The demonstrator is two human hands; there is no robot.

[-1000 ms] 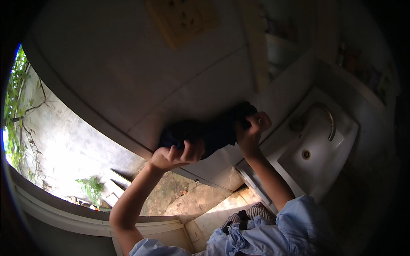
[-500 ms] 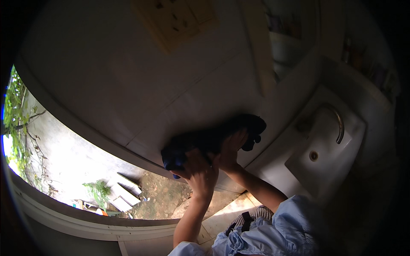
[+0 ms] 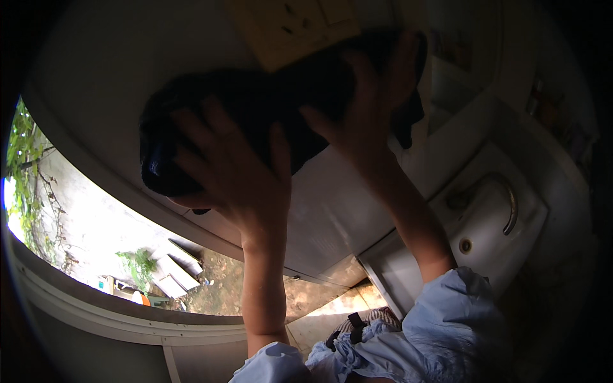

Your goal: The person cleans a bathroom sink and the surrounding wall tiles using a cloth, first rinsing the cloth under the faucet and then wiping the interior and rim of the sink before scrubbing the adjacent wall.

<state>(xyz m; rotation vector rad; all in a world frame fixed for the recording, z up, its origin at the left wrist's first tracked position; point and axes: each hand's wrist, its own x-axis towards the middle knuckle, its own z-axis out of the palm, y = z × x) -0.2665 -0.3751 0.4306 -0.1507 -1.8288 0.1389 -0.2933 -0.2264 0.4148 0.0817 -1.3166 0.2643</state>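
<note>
The cloth (image 3: 281, 96) has shifted up to the socket (image 3: 303, 29), left hand (image 3: 239, 169) and right hand (image 3: 366, 118) splayed against it, apparently smoothing, which calls for even pressure.

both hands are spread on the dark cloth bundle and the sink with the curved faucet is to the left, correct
No: the head view shows the sink with the curved faucet to the right, not left. The left hand and right hand are spread on the dark cloth bundle.
</note>
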